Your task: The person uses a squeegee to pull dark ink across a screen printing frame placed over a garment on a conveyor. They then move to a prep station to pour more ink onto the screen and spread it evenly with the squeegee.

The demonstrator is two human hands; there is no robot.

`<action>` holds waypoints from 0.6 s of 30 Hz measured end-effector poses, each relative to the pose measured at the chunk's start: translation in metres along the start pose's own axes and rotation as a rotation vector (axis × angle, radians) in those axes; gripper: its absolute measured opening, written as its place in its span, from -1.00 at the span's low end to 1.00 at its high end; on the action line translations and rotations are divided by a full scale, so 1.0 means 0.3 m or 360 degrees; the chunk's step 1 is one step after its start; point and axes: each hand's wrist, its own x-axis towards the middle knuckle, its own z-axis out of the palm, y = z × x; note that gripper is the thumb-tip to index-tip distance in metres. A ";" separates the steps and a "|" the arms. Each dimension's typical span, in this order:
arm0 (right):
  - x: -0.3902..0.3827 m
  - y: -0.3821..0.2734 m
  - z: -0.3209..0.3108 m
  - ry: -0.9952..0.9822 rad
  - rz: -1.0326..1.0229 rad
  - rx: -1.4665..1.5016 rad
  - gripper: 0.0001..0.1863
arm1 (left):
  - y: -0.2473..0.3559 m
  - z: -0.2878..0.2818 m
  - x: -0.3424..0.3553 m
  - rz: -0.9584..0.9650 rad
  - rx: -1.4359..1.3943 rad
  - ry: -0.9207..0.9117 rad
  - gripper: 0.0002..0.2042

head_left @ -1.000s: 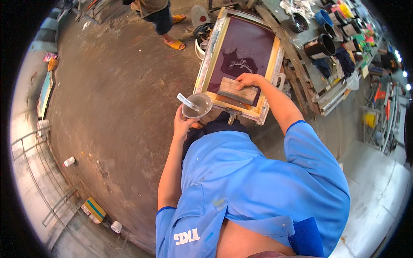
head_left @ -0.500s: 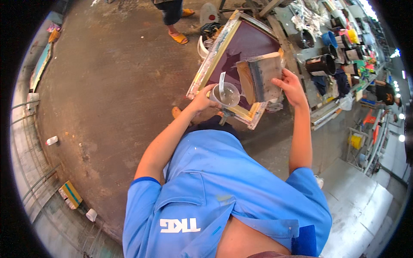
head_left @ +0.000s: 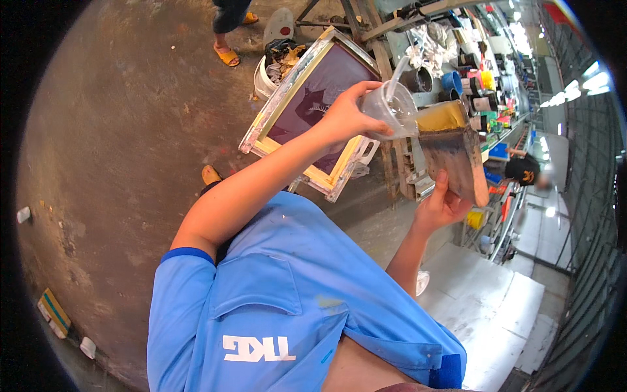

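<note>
My left hand [head_left: 349,117] is wrapped round a clear plastic cup [head_left: 400,112], which tilts to the right. A pale translucent stick [head_left: 396,75] stands in the cup, whose contents I cannot make out. Beside it, my right hand [head_left: 445,208] grips a stained wooden squeegee [head_left: 454,160] by its lower part, thumb on the face. The squeegee's amber blade [head_left: 443,118] points up, close to the cup's rim; whether they touch I cannot tell. Beyond my left forearm leans a screen printing frame [head_left: 287,86] with dark purple mesh [head_left: 307,103], partly covered by my arm.
A white bucket of scraps [head_left: 263,83] stands left of the frame. Past it is another person's foot in an orange sandal [head_left: 227,56]. At right, a cluttered bench holds black pots [head_left: 418,80] and a blue pot [head_left: 450,81]. A person in black [head_left: 521,171] is farther off.
The cup has moved up and right, away from over the frame, and is tilted. The squeegee has turned blade-up and moved right and down. My view has swung to the right.
</note>
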 end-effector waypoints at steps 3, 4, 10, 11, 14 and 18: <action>0.014 -0.014 0.021 -0.0031 -0.0134 -0.0086 -0.57 | 0.007 0.027 0.025 0.0217 0.0087 0.0088 -0.24; 0.013 -0.007 0.012 -0.0056 -0.0170 -0.0148 -0.59 | 0.022 0.035 0.023 0.0279 0.0120 0.0118 -0.25; 0.020 -0.024 0.027 -0.0058 -0.0190 -0.0386 -0.65 | 0.070 0.070 0.003 0.0432 0.0244 0.0322 -0.24; 0.024 -0.024 0.032 -0.0042 -0.0240 -0.0399 -0.65 | 0.075 0.074 -0.001 0.0449 0.0207 0.0332 -0.23; 0.030 -0.023 0.033 -0.0025 -0.0073 -0.0198 -0.66 | 0.110 0.086 -0.029 0.0499 0.0101 0.0327 -0.22; 0.038 -0.002 0.011 -0.0044 -0.0040 -0.0248 -0.65 | 0.184 0.096 -0.075 0.0532 0.0138 0.0362 -0.23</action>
